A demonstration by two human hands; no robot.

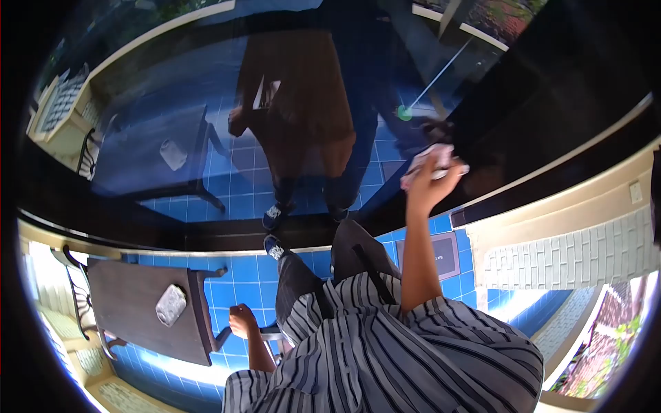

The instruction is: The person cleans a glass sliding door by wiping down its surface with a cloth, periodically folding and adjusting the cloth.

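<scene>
My right hand [435, 184] is raised with its fingers bent around a crumpled pinkish cloth [421, 165], which is up against a large dark glass pane [551, 103]. The cloth looks slightly blurred. Down on the other side, my left hand [242, 321] hangs over the blue tiles with its fingers curled in, and I see nothing held in it. A dark wooden table [131, 296] stands to its left, bearing a whitish patterned object [171, 305] with rounded corners. In the glass are reflections of my body, the table and the floor.
A dark frame [234, 234] with a pale sill runs along the bottom of the glass. Blue tiles [241, 272] cover the floor. A grey mat [441, 256] lies at the right near a white brick-patterned wall [571, 255]. A dark metal chair [77, 289] stands beyond the table.
</scene>
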